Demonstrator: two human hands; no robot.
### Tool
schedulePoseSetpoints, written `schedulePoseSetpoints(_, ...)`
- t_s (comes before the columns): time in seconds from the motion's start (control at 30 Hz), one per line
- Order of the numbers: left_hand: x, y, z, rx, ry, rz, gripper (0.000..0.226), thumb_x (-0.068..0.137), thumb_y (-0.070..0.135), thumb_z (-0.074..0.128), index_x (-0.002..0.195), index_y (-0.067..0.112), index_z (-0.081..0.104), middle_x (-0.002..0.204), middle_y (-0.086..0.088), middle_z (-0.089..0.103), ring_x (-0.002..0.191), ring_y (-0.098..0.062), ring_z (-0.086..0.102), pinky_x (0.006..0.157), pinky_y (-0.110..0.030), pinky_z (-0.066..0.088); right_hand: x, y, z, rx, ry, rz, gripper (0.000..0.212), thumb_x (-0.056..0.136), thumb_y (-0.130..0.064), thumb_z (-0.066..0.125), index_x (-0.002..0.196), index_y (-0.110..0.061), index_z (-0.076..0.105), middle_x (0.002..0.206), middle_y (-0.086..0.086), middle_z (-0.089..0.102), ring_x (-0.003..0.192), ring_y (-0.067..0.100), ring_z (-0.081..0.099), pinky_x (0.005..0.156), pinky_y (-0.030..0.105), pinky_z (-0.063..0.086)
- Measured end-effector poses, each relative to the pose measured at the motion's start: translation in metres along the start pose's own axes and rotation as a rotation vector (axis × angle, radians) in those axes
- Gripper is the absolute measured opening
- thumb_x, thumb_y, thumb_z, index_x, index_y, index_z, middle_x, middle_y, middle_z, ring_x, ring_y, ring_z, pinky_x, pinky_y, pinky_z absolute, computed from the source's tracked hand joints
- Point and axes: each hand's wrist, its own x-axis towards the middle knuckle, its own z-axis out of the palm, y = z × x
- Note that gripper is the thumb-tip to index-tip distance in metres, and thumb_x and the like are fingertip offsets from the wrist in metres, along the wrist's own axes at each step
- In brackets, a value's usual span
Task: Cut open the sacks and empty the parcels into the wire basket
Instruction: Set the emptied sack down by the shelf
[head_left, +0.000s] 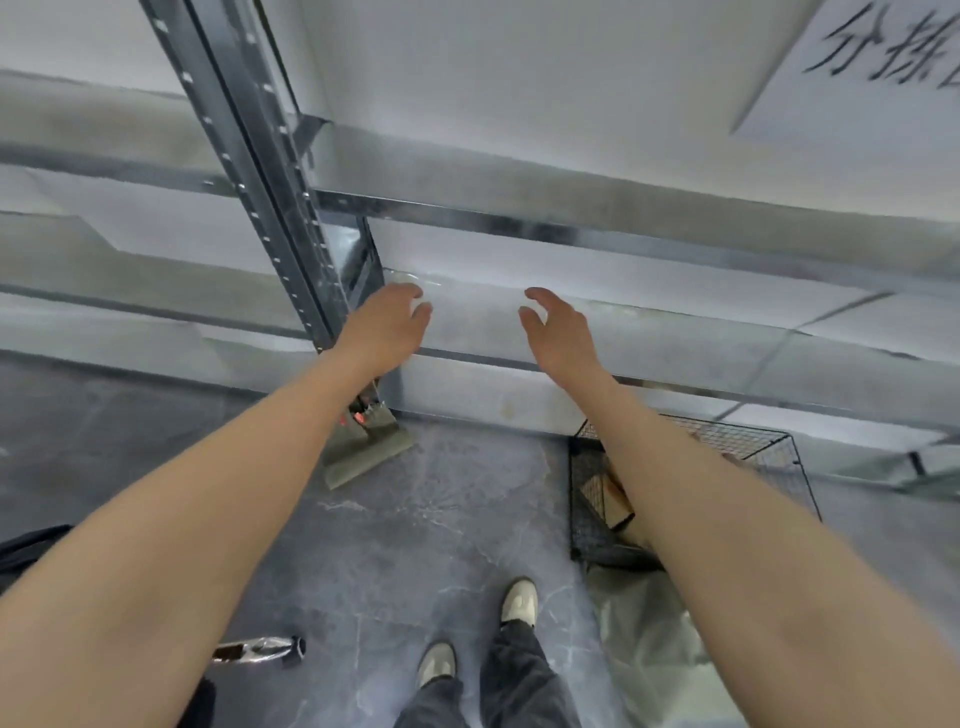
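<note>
1. Here, one wire basket (763, 447) of black mesh stands on the floor (441, 499) at the right, under the right forearm and near the foot of the rack.
2. One brown cardboard parcel (605, 501) lies inside it against the left wall. The forearm hides much of the inside, so I cannot tell whether there are more.
3. One pale, translucent sack (649, 644) lies crumpled on the floor against the near side of the basket.
4. One slim tool (260, 649) with a shiny middle and a dark end lies on the floor at the lower left, well apart from the basket. It is too blurred to tell what kind it is.
5. Two hands reach forward side by side, apart from each other: the left hand (387, 327) and the right hand (558, 332). Each grip is spread, the fingers loosely bent, and neither holds anything. They are at the front edge of a low shelf; whether they touch it I cannot tell.
6. One grey metal rack (249, 182) shows one perforated upright, which runs down just left of the left hand, and several horizontal beams.
7. Two pale shoes (519, 603) below dark trouser legs stand between the tool and the sack.
8. One white sign (883, 67) with dark handwritten characters shows at the top right.
</note>
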Motion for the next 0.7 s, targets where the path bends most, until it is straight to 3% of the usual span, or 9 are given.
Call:
schedulePoseSetpoints(0.1, -0.009, 0.042, -0.006, 0.026, -0.024, 0.114, 0.045, 0.101, 0.036, 0.031, 0.137, 0.011, 0.043, 0.145, -0.007, 0.042, 0.13, -0.025, 0.04, 0.104, -0.037, 0.032, -0.034, 0.005, -0.037, 0.028, 0.101, 0.048, 0.038, 0.102, -0.026, 0.04, 0.139, -0.016, 0.046, 0.144, 0.003, 0.047, 0.128, 0.022, 0.045, 0.104, 0.028, 0.033)
schedulePoseSetpoints(0.23, -0.029, 0.102, -0.003, 0.035, -0.047, 0.233, 0.044, 0.101, 0.036, 0.03, 0.136, 0.013, 0.045, 0.143, -0.005, 0.043, 0.129, -0.025, 0.04, 0.102, -0.036, 0.032, -0.082, 0.024, -0.09, -0.003, 0.236, 0.088, 0.035, 0.102, -0.023, 0.04, 0.134, -0.013, 0.05, 0.136, 0.005, 0.054, 0.119, 0.023, 0.051, 0.086, 0.021, 0.033)
schedulePoseSetpoints(0.5, -0.086, 0.225, 0.027, 0.046, -0.093, 0.476, 0.045, 0.101, 0.036, 0.03, 0.139, 0.013, 0.041, 0.146, -0.005, 0.04, 0.132, -0.024, 0.038, 0.104, -0.036, 0.031, -0.192, 0.08, -0.204, -0.038, 0.472, 0.207, 0.037, 0.102, -0.026, 0.039, 0.137, -0.015, 0.047, 0.14, 0.004, 0.051, 0.126, 0.024, 0.048, 0.1, 0.03, 0.036)
schedulePoseSetpoints(0.7, -0.162, 0.329, 0.062, 0.021, -0.125, 0.617, 0.045, 0.101, 0.034, 0.031, 0.139, 0.012, 0.04, 0.146, -0.007, 0.041, 0.133, -0.025, 0.038, 0.107, -0.038, 0.03, -0.302, 0.131, -0.278, -0.078, 0.593, 0.291, 0.036, 0.101, -0.025, 0.04, 0.135, -0.016, 0.049, 0.131, 0.008, 0.057, 0.118, 0.028, 0.052, 0.087, 0.028, 0.036)
